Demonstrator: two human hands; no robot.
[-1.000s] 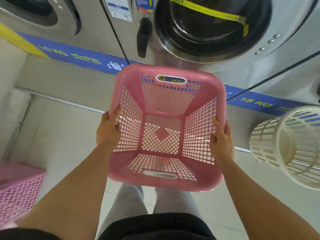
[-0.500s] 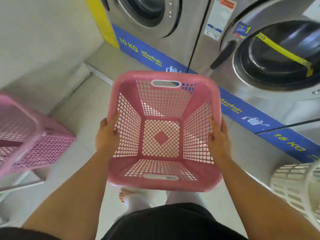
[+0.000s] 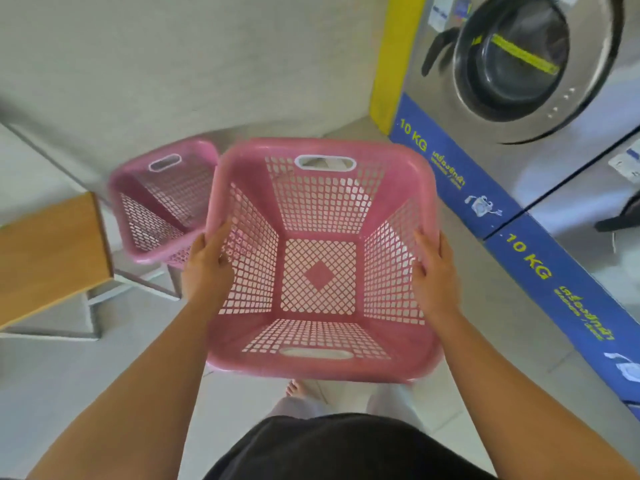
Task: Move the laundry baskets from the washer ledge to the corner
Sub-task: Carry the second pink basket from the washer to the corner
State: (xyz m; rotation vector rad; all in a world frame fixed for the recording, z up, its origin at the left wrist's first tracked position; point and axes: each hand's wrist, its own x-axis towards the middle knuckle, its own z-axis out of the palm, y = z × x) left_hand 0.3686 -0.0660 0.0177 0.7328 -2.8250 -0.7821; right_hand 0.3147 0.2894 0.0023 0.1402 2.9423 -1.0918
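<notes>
We hold a pink basket (image 3: 320, 265) up in the air with both hands. Our left hand (image 3: 207, 268) is clamped on its left rim, with the thumb hooked inside over the holes. Our right hand (image 3: 434, 271) is clamped on its right rim the same way. The basket sits between our two hands, open side up, and it has nothing in it. We can see the floor through the little holes.

Just past our left hand there is a second pink basket (image 3: 162, 202). It is tipped a bit and sits low by the wall, near the corner. It looks close to the basket we hold, but we cannot tell if they touch. To the left of that hand is a wooden bench (image 3: 48, 258) with white legs.

Out past our right hand stands a shiny washer (image 3: 519, 64) with a round door. A blue strip (image 3: 450, 174) under it says 10 KG.
</notes>
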